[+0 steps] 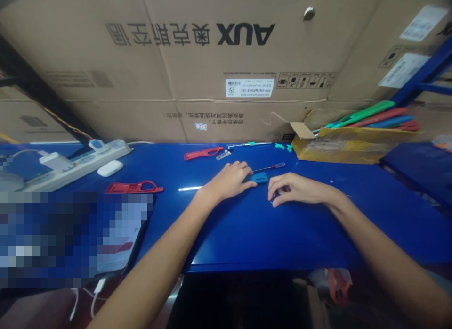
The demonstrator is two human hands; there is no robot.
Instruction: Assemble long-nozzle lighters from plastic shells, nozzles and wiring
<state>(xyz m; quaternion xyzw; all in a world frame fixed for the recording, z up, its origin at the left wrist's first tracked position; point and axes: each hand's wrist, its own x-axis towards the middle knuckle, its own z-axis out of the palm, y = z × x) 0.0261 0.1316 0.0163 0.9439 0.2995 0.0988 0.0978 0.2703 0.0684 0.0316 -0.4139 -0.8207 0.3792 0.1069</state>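
My left hand (233, 180) is closed over a blue utility lighter (260, 178), keeping it on the blue tabletop. Part of the lighter is under my fingers; its slotted handle end shows at the right, and a shiny metal tube (189, 188) sticks out at the left. Just right of it, my right hand (287, 188) hovers with thumb and fingertips pinched together. A tiny thin bit shows at those fingertips, too small to name. Behind the lighter lies a small screwdriver (278, 165) with a clear handle, close to my left fingers.
Red lighter shell halves (197, 154) (122, 187) lie left and behind. Small inner parts (223, 155) and green fragments (279, 146) rest near the back. A cardboard box (339, 147) of coloured lighters stands right. A power strip (84, 164), earbud case (110, 168) and pixelated screen (120, 234) are left.
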